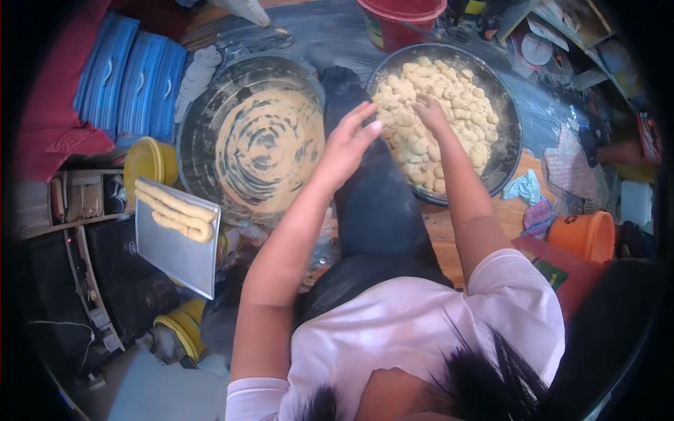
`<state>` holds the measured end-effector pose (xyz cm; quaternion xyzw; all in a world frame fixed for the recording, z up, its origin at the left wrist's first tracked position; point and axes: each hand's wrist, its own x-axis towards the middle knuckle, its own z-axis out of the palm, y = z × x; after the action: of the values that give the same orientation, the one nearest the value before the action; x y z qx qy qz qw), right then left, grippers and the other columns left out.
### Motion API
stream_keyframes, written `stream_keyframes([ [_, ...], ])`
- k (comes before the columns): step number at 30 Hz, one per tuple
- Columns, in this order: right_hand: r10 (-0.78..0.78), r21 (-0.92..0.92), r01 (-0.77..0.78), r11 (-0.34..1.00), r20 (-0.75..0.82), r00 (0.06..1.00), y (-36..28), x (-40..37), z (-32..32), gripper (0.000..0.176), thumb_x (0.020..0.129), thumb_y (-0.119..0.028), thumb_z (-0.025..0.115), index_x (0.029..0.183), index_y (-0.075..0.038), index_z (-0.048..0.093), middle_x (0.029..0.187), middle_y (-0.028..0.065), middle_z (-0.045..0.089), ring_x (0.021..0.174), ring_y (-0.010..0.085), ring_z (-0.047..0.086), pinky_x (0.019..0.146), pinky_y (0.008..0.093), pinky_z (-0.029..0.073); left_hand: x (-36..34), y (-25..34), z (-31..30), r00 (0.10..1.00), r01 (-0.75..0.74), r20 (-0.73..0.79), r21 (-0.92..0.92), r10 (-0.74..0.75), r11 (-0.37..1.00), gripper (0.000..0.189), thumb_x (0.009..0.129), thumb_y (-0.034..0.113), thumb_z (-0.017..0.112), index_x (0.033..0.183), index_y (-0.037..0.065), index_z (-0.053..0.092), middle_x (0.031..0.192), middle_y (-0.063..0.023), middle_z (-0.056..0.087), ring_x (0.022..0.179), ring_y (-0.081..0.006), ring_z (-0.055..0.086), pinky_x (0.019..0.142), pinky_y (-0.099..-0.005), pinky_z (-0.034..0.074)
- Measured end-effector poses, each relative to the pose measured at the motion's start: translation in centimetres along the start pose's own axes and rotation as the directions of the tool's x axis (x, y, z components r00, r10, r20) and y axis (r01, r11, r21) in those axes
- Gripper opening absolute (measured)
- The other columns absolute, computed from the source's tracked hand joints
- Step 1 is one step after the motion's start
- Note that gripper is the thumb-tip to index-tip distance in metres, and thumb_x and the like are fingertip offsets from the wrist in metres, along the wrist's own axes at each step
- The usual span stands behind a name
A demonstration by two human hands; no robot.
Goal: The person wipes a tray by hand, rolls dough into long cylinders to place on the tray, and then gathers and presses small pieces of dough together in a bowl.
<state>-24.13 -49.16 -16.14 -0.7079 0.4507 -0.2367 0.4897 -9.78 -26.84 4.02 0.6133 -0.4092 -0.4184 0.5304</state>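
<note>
A wide dark basin [514, 119] holds a heap of small pale dough pieces [463, 116]. My right hand [430, 114] is at the heap, its fingers apart against the dough pieces, with nothing plainly held in them. Just left of that basin's rim, above my dark-trousered leg, my left hand [353, 139] is open, fingers spread and holding nothing. A second black basin [200, 175] lies on the left, its bottom coated with swirled flour [263, 147].
A metal tray [168, 249] with long dough ropes [175, 214] rests at left, near a yellow bucket [151, 165]. Blue drawers [137, 81] stand behind it. A red bucket [404, 21] is at the back; an orange bucket [583, 237] and cloths [523, 188] lie right.
</note>
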Motion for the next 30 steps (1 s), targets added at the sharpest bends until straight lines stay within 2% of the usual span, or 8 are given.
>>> stream_keyframes([
  [5, -0.119, -0.880, 0.027, 0.475, -0.034, 0.992, 5.6, -5.5, 2.6, 0.061, 0.078, -0.033, 0.057, 0.130, -0.005, 0.041, 0.128, 0.0198, 0.043, 0.120, 0.0348, 0.040, 0.101, 0.0433, 0.030, 5.4, -3.2, 6.2, 0.981, 0.191, 0.095, -0.349, -0.169, 0.918, 0.053, 0.089, 0.033, 0.051, 0.128, -0.002, 0.043, 0.131, -0.0159, 0.044, 0.120, -0.0218, 0.040, 0.101, -0.0308, 0.029],
  [10, -0.197, -0.624, 0.312, 0.717, 0.248, 0.949, 8.9, -9.6, 3.7, 0.040, 0.080, -0.032, 0.055, 0.113, -0.010, 0.052, 0.103, 0.0120, 0.053, 0.103, 0.0320, 0.049, 0.087, 0.0472, 0.037, 7.6, -8.3, 8.5, 0.930, 0.345, 0.200, -0.186, -0.308, 0.920, 0.062, 0.090, 0.040, 0.048, 0.130, -0.005, 0.036, 0.130, -0.0180, 0.043, 0.122, -0.0238, 0.039, 0.102, -0.0310, 0.027],
  [12, -0.161, -0.761, 0.470, 0.447, 0.449, 0.879, 9.4, -9.5, -0.3, 0.031, 0.080, -0.031, 0.054, 0.103, -0.010, 0.055, 0.091, 0.0090, 0.052, 0.092, 0.0292, 0.050, 0.080, 0.0435, 0.038, 7.9, -8.2, 8.4, 0.918, 0.341, 0.233, -0.048, -0.321, 0.939, 0.063, 0.090, 0.042, 0.047, 0.130, -0.005, 0.036, 0.130, -0.0186, 0.043, 0.122, -0.0250, 0.038, 0.102, -0.0321, 0.027],
  [16, -0.054, -0.667, -0.373, 0.645, -0.527, 0.848, 10.6, -6.4, -5.1, 0.038, 0.083, -0.036, 0.050, 0.114, -0.015, 0.053, 0.108, 0.0152, 0.052, 0.107, 0.0324, 0.044, 0.088, 0.0472, 0.035, 7.8, -7.1, 8.5, 0.895, 0.445, 0.186, -0.317, -0.405, 0.838, 0.056, 0.089, 0.038, 0.048, 0.124, -0.006, 0.043, 0.125, -0.0192, 0.047, 0.115, -0.0250, 0.045, 0.096, -0.0325, 0.034],
  [20, 0.429, -0.320, -0.590, 0.741, -0.449, 0.784, 9.3, -6.2, -2.2, 0.065, 0.084, -0.052, 0.041, 0.139, -0.019, 0.028, 0.142, 0.0228, 0.023, 0.130, 0.0368, 0.024, 0.103, 0.0574, 0.014, 8.1, -8.7, 9.5, 0.911, 0.408, 0.145, -0.188, -0.386, 0.893, 0.055, 0.089, 0.038, 0.047, 0.125, -0.005, 0.043, 0.123, -0.0182, 0.049, 0.117, -0.0250, 0.043, 0.097, -0.0332, 0.032],
  [24, 0.132, -0.699, -0.374, 0.609, -0.376, 0.917, 7.8, -10.8, 2.7, 0.057, 0.077, -0.041, 0.057, 0.129, -0.020, 0.043, 0.135, 0.0193, 0.035, 0.126, 0.0357, 0.030, 0.099, 0.0591, 0.020, 8.3, -7.9, 9.4, 0.887, 0.462, 0.119, -0.243, -0.447, 0.853, 0.052, 0.089, 0.036, 0.048, 0.123, -0.003, 0.046, 0.118, -0.0169, 0.052, 0.111, -0.0237, 0.046, 0.096, -0.0325, 0.033],
  [28, -0.141, -0.804, 0.292, 0.517, 0.256, 0.956, 10.0, -11.9, -1.4, 0.047, 0.072, -0.033, 0.059, 0.116, -0.016, 0.052, 0.116, 0.0164, 0.048, 0.113, 0.0311, 0.041, 0.087, 0.0505, 0.033, 7.7, -7.6, 9.1, 0.881, 0.473, 0.145, -0.282, -0.451, 0.834, 0.052, 0.089, 0.037, 0.047, 0.124, -0.002, 0.044, 0.120, -0.0161, 0.050, 0.110, -0.0230, 0.046, 0.095, -0.0323, 0.033],
  [30, 0.071, -0.776, -0.301, 0.554, -0.317, 0.946, 10.5, -9.7, -3.3, 0.054, 0.074, -0.041, 0.057, 0.119, -0.010, 0.051, 0.121, 0.0185, 0.045, 0.119, 0.0307, 0.038, 0.092, 0.0530, 0.030, 7.6, -7.0, 8.8, 0.858, 0.514, 0.167, -0.320, -0.486, 0.796, 0.054, 0.089, 0.037, 0.046, 0.127, -0.002, 0.040, 0.126, -0.0159, 0.046, 0.115, -0.0226, 0.043, 0.097, -0.0324, 0.032],
])
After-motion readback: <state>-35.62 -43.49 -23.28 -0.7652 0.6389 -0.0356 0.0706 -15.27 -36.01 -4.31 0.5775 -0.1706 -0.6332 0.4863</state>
